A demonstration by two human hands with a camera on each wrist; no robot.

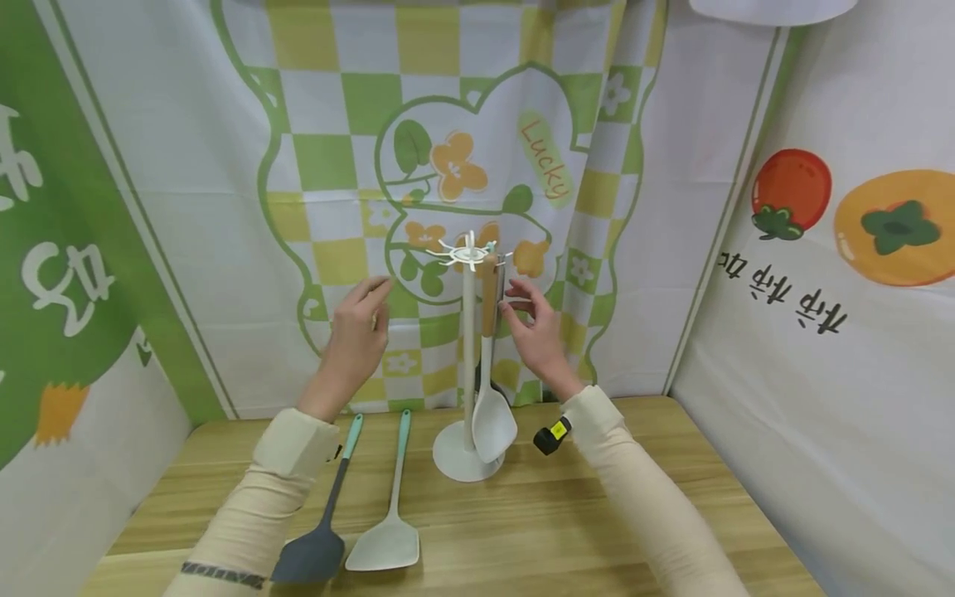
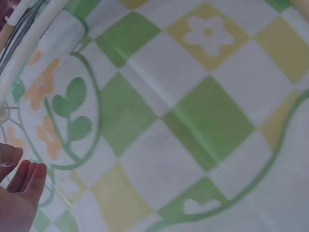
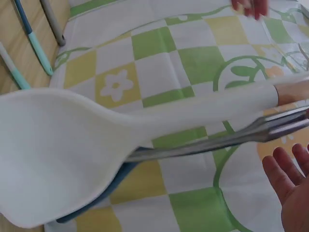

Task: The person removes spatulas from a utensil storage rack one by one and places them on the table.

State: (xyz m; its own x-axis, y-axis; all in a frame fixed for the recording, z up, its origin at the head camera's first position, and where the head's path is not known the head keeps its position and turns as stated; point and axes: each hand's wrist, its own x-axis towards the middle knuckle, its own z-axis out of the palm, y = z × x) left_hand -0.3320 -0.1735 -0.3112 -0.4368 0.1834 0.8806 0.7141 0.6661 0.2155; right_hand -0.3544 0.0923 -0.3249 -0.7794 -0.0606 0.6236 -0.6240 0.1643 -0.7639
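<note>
A white utensil stand with a ring of hooks on top stands on the table. From it hangs a white spatula with a wooden handle, its broad head down. Close behind that hangs a metal-handled utensil with a dark blue head, mostly hidden in the right wrist view. My left hand is raised left of the stand, fingers loosely bent, holding nothing. On the other side my right hand hovers beside the wooden handle, fingers relaxed and apart from it.
A dark grey turner and a pale turner, both with mint handle ends, lie at the table's left. A small black and yellow object sits near my right wrist. A checked curtain hangs behind the stand.
</note>
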